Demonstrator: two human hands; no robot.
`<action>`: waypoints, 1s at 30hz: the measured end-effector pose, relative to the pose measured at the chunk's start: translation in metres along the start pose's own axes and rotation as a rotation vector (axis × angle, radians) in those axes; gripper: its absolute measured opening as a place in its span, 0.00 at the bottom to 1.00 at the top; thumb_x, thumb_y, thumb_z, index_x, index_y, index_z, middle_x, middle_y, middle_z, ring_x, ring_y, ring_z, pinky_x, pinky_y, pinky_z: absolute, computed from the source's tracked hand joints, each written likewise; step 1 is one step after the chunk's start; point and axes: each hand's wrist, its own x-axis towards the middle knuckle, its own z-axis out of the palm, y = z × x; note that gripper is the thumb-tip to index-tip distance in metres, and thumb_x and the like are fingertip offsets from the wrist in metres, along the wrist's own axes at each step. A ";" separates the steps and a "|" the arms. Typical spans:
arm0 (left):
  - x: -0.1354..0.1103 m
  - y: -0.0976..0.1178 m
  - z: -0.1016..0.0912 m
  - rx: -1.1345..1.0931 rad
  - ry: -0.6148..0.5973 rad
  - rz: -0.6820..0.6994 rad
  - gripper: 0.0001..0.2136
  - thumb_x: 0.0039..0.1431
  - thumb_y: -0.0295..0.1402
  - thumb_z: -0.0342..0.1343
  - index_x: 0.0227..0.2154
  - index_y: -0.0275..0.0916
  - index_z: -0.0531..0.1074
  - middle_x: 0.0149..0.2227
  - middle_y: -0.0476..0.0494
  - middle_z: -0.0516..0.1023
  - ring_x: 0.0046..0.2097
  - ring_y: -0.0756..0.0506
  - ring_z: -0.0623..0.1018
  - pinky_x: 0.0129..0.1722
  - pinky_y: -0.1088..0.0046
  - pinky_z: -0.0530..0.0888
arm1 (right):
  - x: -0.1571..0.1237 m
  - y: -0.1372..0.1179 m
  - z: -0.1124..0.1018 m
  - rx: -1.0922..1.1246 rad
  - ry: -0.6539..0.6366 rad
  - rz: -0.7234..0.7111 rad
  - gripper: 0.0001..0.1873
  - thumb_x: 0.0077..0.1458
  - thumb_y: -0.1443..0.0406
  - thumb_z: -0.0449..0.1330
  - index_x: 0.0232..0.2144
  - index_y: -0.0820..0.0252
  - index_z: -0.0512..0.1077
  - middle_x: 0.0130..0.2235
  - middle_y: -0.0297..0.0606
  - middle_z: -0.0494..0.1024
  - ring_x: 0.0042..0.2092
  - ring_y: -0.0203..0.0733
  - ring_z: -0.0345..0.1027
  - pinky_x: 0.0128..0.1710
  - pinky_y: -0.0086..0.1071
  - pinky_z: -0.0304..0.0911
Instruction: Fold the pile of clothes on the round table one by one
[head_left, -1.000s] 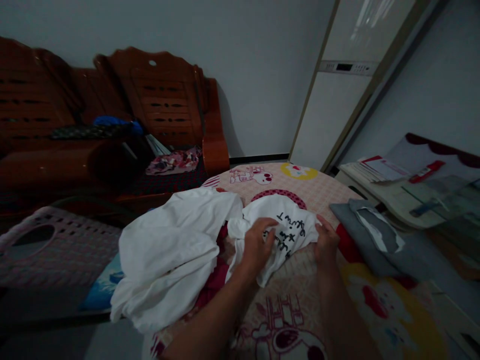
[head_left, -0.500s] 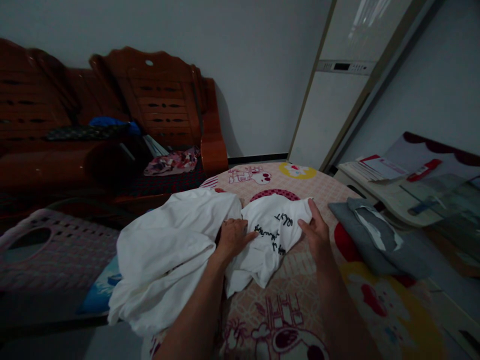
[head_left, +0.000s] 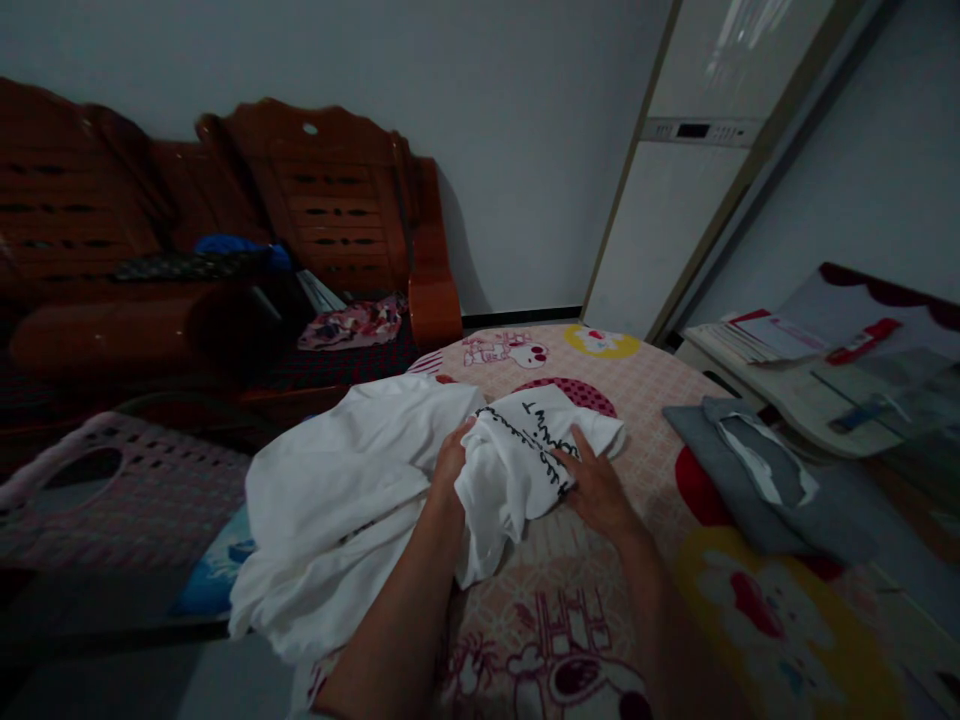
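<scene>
White cloth (head_left: 337, 480) lies rumpled on the left part of the round table. To its right is a white shirt-like garment (head_left: 544, 440) with black lettering; where it meets the rumpled cloth I cannot tell whether the two are joined. My left hand (head_left: 452, 465) grips the lettered garment's left edge, bunching the fabric, its fingers partly hidden. On the lettering near the right end rests my right hand (head_left: 600, 490), fingers stretched out and apart. A folded grey garment (head_left: 742, 480) with a white strip lies farther right.
A pink patterned cloth (head_left: 570, 560) covers the table. At the left stands a pink woven basket (head_left: 150, 500). Behind are a wooden bench (head_left: 322, 200) with fabrics on it and a tall white cabinet-like unit (head_left: 660, 230). Papers (head_left: 765, 335) lie on a side stand at right.
My right hand has left the garment's right end and moved down and left onto the lettering. My left hand has gone from lying on the fabric to gripping its left edge, which is now bunched.
</scene>
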 end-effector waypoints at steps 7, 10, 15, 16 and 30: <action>-0.019 -0.001 0.018 0.060 -0.031 -0.057 0.16 0.46 0.45 0.64 0.26 0.36 0.74 0.25 0.47 0.76 0.28 0.47 0.72 0.28 0.73 0.69 | 0.004 -0.005 -0.042 0.683 0.452 0.218 0.16 0.48 0.65 0.55 0.38 0.59 0.78 0.36 0.38 0.81 0.39 0.47 0.74 0.40 0.37 0.69; -0.020 -0.011 0.021 0.171 -0.174 -0.014 0.19 0.49 0.49 0.61 0.25 0.35 0.72 0.22 0.49 0.72 0.26 0.49 0.68 0.24 0.76 0.64 | 0.001 -0.008 -0.064 0.877 0.584 0.321 0.14 0.47 0.62 0.55 0.35 0.60 0.76 0.28 0.36 0.79 0.33 0.45 0.73 0.33 0.34 0.67; -0.014 -0.020 0.015 0.409 -0.108 0.211 0.19 0.55 0.48 0.55 0.19 0.37 0.65 0.19 0.53 0.61 0.24 0.52 0.60 0.23 0.77 0.56 | 0.002 0.012 -0.059 0.440 0.545 0.435 0.14 0.45 0.61 0.56 0.33 0.60 0.78 0.30 0.40 0.80 0.37 0.50 0.73 0.39 0.40 0.67; -0.013 -0.020 0.014 0.430 -0.084 0.239 0.19 0.56 0.47 0.54 0.19 0.38 0.65 0.19 0.53 0.60 0.25 0.52 0.60 0.23 0.77 0.55 | 0.002 0.017 -0.056 0.300 0.529 0.429 0.15 0.45 0.62 0.56 0.35 0.59 0.79 0.33 0.42 0.81 0.40 0.51 0.73 0.43 0.41 0.66; -0.016 -0.004 0.017 -0.297 -0.020 -0.117 0.16 0.45 0.41 0.66 0.33 0.34 0.74 0.27 0.46 0.78 0.29 0.46 0.77 0.32 0.70 0.74 | -0.017 -0.025 -0.082 0.072 0.102 0.151 0.15 0.52 0.51 0.63 0.28 0.56 0.79 0.24 0.36 0.78 0.28 0.41 0.70 0.33 0.32 0.64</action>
